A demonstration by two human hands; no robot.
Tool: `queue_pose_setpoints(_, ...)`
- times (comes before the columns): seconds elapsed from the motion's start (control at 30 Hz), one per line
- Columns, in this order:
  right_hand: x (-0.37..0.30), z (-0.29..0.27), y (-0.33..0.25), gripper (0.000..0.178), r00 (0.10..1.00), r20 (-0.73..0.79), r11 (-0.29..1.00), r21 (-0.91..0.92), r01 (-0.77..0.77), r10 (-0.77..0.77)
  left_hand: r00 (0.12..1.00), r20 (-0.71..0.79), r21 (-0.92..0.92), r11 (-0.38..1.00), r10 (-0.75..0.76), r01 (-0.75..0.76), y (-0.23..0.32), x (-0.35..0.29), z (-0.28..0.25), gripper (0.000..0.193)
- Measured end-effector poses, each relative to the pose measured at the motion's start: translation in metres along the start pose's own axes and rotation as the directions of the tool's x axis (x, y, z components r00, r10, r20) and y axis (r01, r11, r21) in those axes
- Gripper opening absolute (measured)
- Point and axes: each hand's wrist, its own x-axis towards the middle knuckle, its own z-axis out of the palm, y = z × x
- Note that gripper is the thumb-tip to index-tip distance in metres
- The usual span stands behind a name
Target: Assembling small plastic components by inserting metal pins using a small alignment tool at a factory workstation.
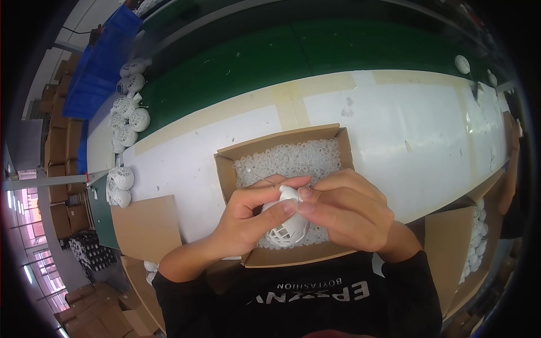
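Observation:
My left hand point(243, 218) is wrapped round a white bulb-shaped plastic shell point(288, 232) with a lattice of openings and a narrow neck. At that neck, my right hand point(354, 213) has its thumb and forefinger pinched together; what they hold, if anything, is hidden. A thin wire-like strand point(264, 179) sticks out near the left fingers. Both hands are above an open cardboard box point(282, 258) filled with small clear plastic rings point(290, 158).
The box sits on a white tabletop point(411, 146) in front of a green belt point(349, 48). Similar white shells point(128, 135) pile up at left. A cardboard flap point(146, 222) lies left; another carton point(448, 253) with shells stands right. A person's arm point(511, 163) shows far right.

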Motion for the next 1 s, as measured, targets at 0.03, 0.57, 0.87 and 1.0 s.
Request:
queue_pose_setpoints(0.03, 0.000, 0.000, 0.001, 0.037, 1.000, -0.009, 1.000, 0.000, -0.010, 0.010, 0.999, -0.024, 0.014, 1.000, 0.021, -0.021, 0.000, 0.001, 0.002, 0.033)
queue_pose_setpoints(0.57, -0.020, 0.001, -0.001, 0.048, 0.926, 0.104, 0.844, 0.383, -0.375, 0.364, 0.855, -0.021, 0.596, 0.693, 0.518, -0.405, -0.012, -0.009, 0.012, 0.063)
queue_pose_setpoints(0.87, 0.001, 0.015, 0.003, 0.037, 0.950, 0.202, 0.912, 0.290, -0.290, 0.238, 0.772, 0.029, 0.602, 0.606, 0.635, -0.520, -0.026, -0.007, 0.013, 0.099)
queue_pose_setpoints(1.0, -0.006, 0.009, 0.005, 0.032, 0.970, 0.134, 0.888, 0.393, -0.239, 0.202, 0.791, 0.067, 0.571, 0.627, 0.609, -0.531, -0.017, 0.004, 0.020, 0.091)
